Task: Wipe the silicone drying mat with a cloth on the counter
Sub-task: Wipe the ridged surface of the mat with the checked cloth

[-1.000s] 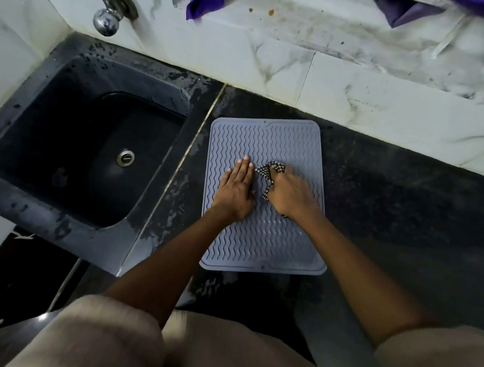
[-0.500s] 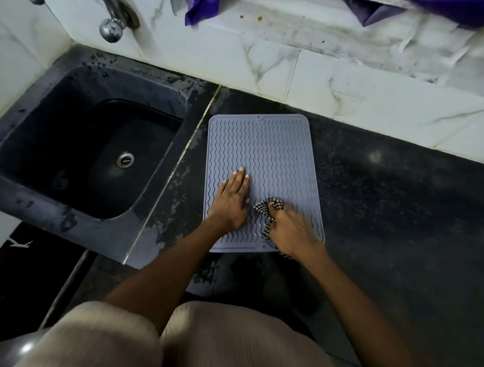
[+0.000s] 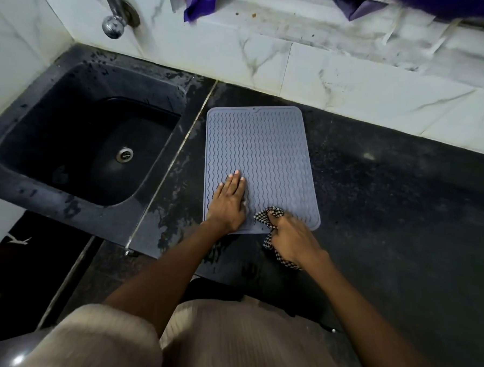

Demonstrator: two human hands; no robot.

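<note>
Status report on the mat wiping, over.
Left hand flat on mat. Right hand grips checkered cloth at mat's near edge. Nothing blocking.

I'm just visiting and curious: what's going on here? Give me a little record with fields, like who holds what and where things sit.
activity: wiping a drying mat on a kitchen counter
mat: grey, wavy ridges, lying flat on the dark counter, right of the sink
left hand: flat on the mat's near left part, fingers straight, pressing it down
right hand: grips the checkered cloth at the mat's near right corner
cloth: bunched, partly on the mat, partly trailing off its near edge
tap: above the sink, on the tiled wall
</note>
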